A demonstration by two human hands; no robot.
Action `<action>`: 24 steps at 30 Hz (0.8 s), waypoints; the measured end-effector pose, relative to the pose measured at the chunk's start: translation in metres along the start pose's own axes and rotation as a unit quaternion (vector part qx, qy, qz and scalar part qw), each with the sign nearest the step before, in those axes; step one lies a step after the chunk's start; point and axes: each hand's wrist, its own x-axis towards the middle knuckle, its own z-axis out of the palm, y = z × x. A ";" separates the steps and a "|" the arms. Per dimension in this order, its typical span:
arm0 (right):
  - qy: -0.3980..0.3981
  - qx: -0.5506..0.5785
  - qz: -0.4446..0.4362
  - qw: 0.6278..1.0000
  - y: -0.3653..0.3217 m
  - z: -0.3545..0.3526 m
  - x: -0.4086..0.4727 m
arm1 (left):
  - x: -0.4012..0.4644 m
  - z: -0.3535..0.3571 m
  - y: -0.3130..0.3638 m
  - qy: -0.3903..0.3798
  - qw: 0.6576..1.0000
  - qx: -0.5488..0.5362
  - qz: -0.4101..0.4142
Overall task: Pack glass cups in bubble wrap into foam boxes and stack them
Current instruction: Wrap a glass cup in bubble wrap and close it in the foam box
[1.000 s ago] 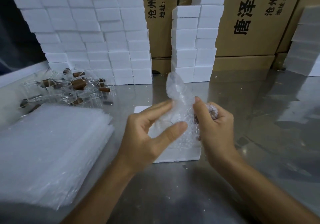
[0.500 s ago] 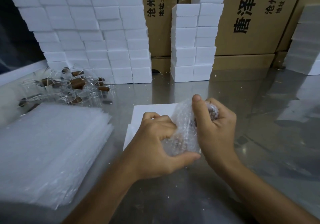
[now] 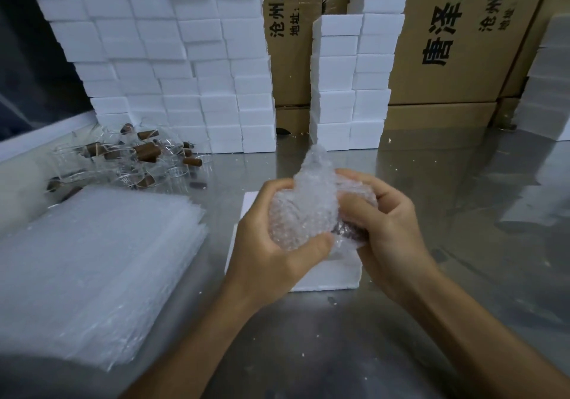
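Both hands hold one bubble-wrapped glass cup (image 3: 303, 210) above the table's middle. My left hand (image 3: 271, 244) cups its left and underside, thumb pressed on the wrap. My right hand (image 3: 385, 222) closes over its right end, where a dark brown handle shows through the wrap. A loose tail of wrap sticks up at the top. Under the bundle lies a white foam box (image 3: 327, 272), mostly hidden by my hands. A pile of bare glass cups with brown handles (image 3: 132, 161) lies at the back left.
A thick stack of bubble wrap sheets (image 3: 92, 262) covers the near left of the metal table (image 3: 462, 213). Foam boxes are stacked in a wall (image 3: 172, 68) at the back left and in two columns (image 3: 354, 80) at the back centre, before cardboard cartons (image 3: 462, 43).
The hands lifted the wrapped cup off the foam box and turned it. The left hand shifted from pressing on top to cupping it from below, and the wrap's tail stands up again.
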 end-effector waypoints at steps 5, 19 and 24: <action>-0.062 -0.171 -0.151 0.972 0.003 -0.001 -0.003 | 0.002 -0.010 0.002 -0.043 0.993 0.107 0.007; -0.148 -0.290 -0.174 0.929 0.022 0.008 -0.012 | 0.002 -0.012 0.007 -0.040 0.968 0.241 0.057; -0.087 -0.092 -0.120 0.985 0.021 0.009 -0.008 | 0.003 -0.013 0.011 -0.058 0.957 0.272 0.084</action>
